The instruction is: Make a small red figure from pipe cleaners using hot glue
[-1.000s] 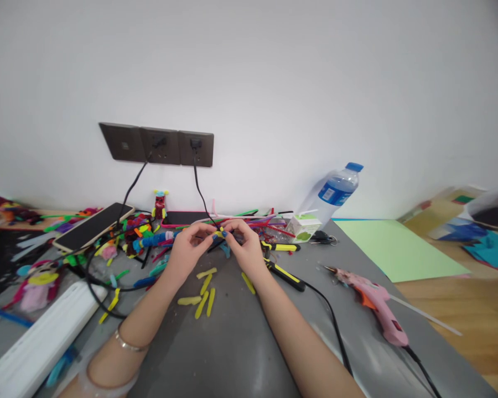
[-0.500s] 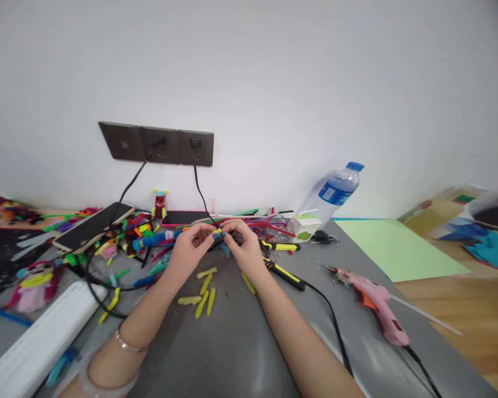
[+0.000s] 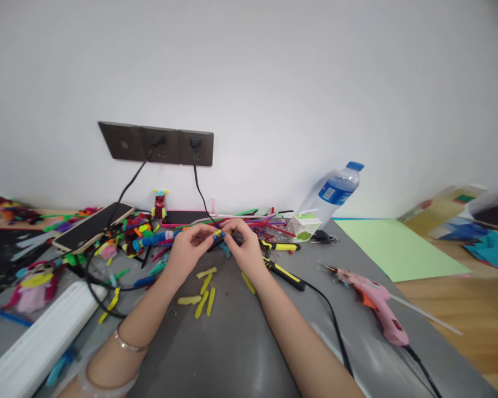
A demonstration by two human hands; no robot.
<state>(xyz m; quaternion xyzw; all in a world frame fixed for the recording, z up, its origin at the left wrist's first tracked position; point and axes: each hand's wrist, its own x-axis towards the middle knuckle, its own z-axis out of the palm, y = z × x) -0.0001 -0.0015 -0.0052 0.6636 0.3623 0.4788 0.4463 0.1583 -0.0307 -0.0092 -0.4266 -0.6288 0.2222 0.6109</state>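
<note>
Both hands meet fingertip to fingertip over the middle of the table. A small yellow piece, likely of fuzzy pipe cleaner, is pinched between them; most of it is hidden by the fingers. My left hand grips it from one side, thumb and index finger closed. From the other side my right hand pinches it the same way. Below the hands lie several short yellow fuzzy strips, and another yellow strip rests beside my right wrist.
Yellow-and-black pliers lie right of my right hand, and a pink glue gun farther right. A water bottle and small carton stand near the wall. Left are a white power strip, a phone, cables and colourful pipe cleaners.
Slight finger movement turns the small yellow piece, so less of it shows now. Both hands stay in the same place, and everything on the table is unchanged.
</note>
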